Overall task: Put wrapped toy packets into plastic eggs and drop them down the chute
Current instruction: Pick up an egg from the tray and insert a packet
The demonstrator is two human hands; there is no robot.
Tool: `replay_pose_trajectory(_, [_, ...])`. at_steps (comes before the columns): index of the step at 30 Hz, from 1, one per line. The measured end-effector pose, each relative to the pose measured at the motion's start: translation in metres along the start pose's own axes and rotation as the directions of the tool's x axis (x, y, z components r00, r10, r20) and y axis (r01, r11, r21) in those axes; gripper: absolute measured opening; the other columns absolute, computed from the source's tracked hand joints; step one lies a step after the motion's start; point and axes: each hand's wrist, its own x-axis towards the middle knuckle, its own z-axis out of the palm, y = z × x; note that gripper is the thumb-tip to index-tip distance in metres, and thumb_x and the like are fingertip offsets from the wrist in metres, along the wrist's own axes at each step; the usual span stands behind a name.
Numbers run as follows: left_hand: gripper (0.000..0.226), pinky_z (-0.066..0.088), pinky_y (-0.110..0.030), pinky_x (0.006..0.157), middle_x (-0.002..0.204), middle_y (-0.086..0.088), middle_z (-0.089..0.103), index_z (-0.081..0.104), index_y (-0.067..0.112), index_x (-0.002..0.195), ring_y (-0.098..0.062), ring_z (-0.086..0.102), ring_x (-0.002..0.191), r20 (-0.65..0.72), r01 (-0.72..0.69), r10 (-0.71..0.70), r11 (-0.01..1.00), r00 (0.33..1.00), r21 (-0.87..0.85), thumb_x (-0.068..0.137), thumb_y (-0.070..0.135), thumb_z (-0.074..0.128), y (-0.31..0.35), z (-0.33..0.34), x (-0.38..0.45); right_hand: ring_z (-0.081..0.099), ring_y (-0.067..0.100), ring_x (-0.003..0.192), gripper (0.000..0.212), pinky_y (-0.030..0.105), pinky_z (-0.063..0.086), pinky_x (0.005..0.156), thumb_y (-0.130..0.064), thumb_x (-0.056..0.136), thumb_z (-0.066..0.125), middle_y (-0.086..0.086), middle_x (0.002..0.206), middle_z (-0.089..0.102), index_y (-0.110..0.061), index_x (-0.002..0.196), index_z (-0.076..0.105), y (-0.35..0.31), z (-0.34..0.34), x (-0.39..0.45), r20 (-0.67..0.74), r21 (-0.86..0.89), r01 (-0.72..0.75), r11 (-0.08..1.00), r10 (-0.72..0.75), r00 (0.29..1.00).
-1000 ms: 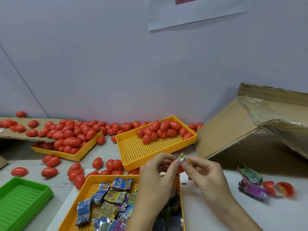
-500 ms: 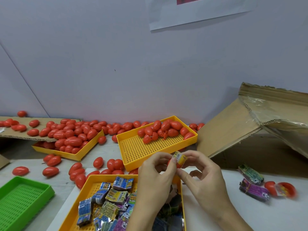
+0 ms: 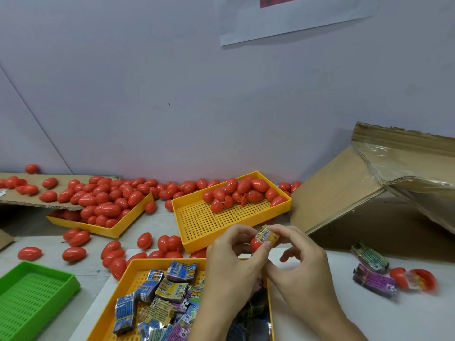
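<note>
Where the two hands meet above the near tray (image 3: 128,289), we see a red egg half (image 3: 255,244) pinched in the fingers of the left hand (image 3: 231,264), with a yellow packet (image 3: 266,236) seated in its mouth. The right hand (image 3: 299,269) pinches the packet between thumb and forefinger from the right, its other fingers curled. How far the packet sits inside the egg half we cannot tell, since the fingers cover the joint.

Below the hands, the near tray holds a heap of wrapped packets (image 3: 162,294). Beyond it, a second yellow tray (image 3: 204,225) carries red eggs (image 3: 243,190) at its far end, and a third tray (image 3: 110,228) to the left is piled with eggs. Loose eggs lie scattered on the counter (image 3: 320,323) between them. A green tray (image 3: 27,299) sits at lower left. At right, two packets (image 3: 374,279) and an open egg (image 3: 413,279) lie near the cardboard chute (image 3: 339,193).
</note>
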Motion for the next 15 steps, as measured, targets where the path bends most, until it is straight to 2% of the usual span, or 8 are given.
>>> replay_pose_trajectory(4, [0.016, 0.055, -0.018, 0.067, 0.083, 0.017, 0.069, 0.068, 0.026, 0.086, -0.005, 0.068, 0.079, 0.002, -0.006, 0.006, 1.000, 1.000, 0.016, 0.080, 0.024, 0.083, -0.0006, 0.0002, 0.0000, 0.060, 0.004, 0.101, 0.048, 0.022, 0.053, 0.067, -0.016, 0.071, 0.087, -0.021, 0.107, 0.065, -0.031, 0.113, 0.068, 0.0016, -0.0010, 0.0003, -0.020, -0.015, 0.049, 0.999, -0.049, 0.999])
replay_pose_trajectory(8, [0.016, 0.054, -0.017, 0.064, 0.083, 0.016, 0.069, 0.067, 0.026, 0.084, -0.003, 0.067, 0.078, -0.018, -0.002, 0.002, 0.999, 1.000, 0.034, 0.079, 0.029, 0.083, -0.0014, 0.0011, 0.0002, 0.055, -0.001, 0.094, 0.053, 0.009, 0.046, 0.065, -0.016, 0.068, 0.089, -0.021, 0.108, 0.058, -0.031, 0.114, 0.069, 0.0013, -0.0019, 0.0002, -0.039, -0.063, 0.112, 0.992, -0.114, 0.993])
replay_pose_trajectory(12, [0.018, 0.056, -0.019, 0.066, 0.083, 0.008, 0.069, 0.068, 0.028, 0.093, -0.004, 0.067, 0.080, -0.020, 0.010, -0.009, 1.000, 1.000, 0.027, 0.081, 0.030, 0.081, -0.0012, 0.0011, -0.0005, 0.055, 0.000, 0.092, 0.052, 0.008, 0.046, 0.064, -0.014, 0.068, 0.089, -0.018, 0.108, 0.059, -0.024, 0.116, 0.071, 0.0025, -0.0028, 0.0007, -0.024, -0.065, 0.128, 0.990, -0.130, 0.991])
replay_pose_trajectory(15, [0.018, 0.060, -0.029, 0.069, 0.086, 0.006, 0.071, 0.072, 0.027, 0.101, -0.008, 0.069, 0.080, 0.010, 0.000, 0.000, 1.000, 1.000, 0.029, 0.084, 0.028, 0.078, -0.0003, 0.0009, -0.0009, 0.055, -0.001, 0.091, 0.052, 0.007, 0.045, 0.064, -0.011, 0.067, 0.089, -0.019, 0.107, 0.059, -0.021, 0.115, 0.072, 0.0023, -0.0031, 0.0009, -0.025, -0.073, 0.155, 0.985, -0.157, 0.987])
